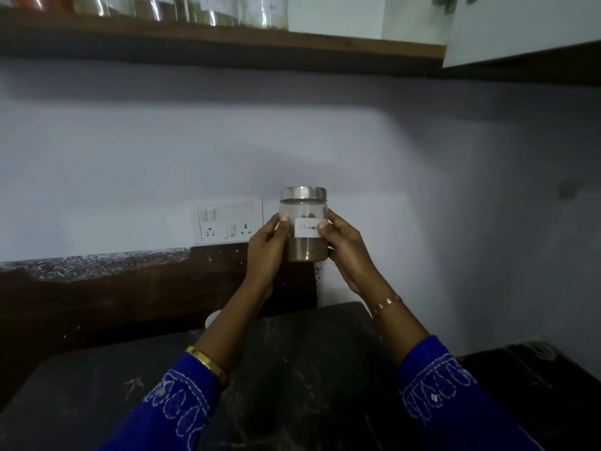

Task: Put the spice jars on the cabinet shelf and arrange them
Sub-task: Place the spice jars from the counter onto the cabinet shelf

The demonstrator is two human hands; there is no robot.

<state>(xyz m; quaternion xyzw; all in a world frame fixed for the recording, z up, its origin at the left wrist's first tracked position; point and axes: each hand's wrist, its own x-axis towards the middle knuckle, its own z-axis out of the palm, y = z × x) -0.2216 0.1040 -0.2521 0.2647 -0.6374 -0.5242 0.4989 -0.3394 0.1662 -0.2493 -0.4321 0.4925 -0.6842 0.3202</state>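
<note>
While both hands are raised in front of the wall, I hold 1 spice jar (pixel 304 224) upright betw. them, approx centre of view, clear of the counter (pixel 97 385) below. Left hand (pixel 267 252) grips the jar's 9 o'clock side, fingers curled round the glass, thumb on the front. Right hand (pixel 346 252) grips the 3 o'clock side, thumb tip on the white label (pixel 307 227); writing only partly legible. Jar: clear glass, steel lid (pixel 303 193), brown contents in lower part. Wooden shelf (pixel 227 40) at 12 o'clock, well above; approx 5 jars in a shelf row (pixel 211 9), cropped and blurred. Switch plate w/ sockets (pixel 229 219) on wall just beside the jar at 9 o'clock.
</note>
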